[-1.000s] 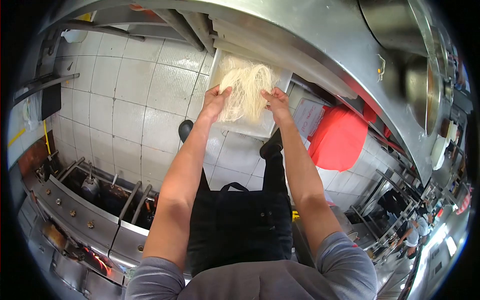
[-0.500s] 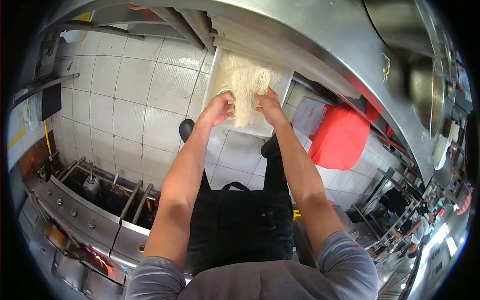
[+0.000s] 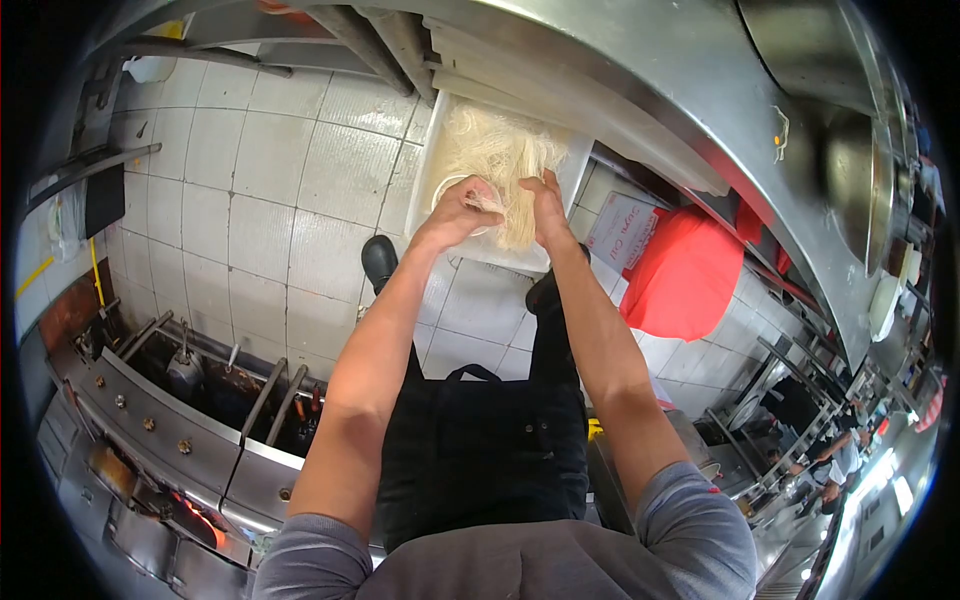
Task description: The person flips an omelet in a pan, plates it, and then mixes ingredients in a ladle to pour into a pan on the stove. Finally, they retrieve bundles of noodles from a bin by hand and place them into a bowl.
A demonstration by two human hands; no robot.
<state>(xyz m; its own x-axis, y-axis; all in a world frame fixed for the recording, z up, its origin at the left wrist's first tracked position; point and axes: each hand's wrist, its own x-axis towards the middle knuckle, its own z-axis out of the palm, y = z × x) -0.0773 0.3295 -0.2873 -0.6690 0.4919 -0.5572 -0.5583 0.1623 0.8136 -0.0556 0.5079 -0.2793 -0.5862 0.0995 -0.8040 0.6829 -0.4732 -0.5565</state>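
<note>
Pale, thin noodles (image 3: 490, 140) lie in a white rectangular tub (image 3: 419, 190) below the steel counter. My left hand (image 3: 460, 212) is over the tub's near left part, its fingers closed on some noodle strands, beside the rim of a round white bowl (image 3: 440, 188) inside the tub. At the right side of the noodles is my right hand (image 3: 545, 205), with thumb and fingers bent around the edge of a hanging bundle. How firmly its fingers grip is hard to see.
A steel counter (image 3: 640, 70) curves across the top and right. A red bag (image 3: 690, 275) and a marked box (image 3: 622, 228) stand right of the tub. At the lower left is a stove (image 3: 160, 415) with flames. Other people (image 3: 840, 460) are far right.
My left hand has moved right and turned inward, now closed on a few strands. The noodle bundle between my hands sits lower and more to the right. My right hand has shifted slightly.
</note>
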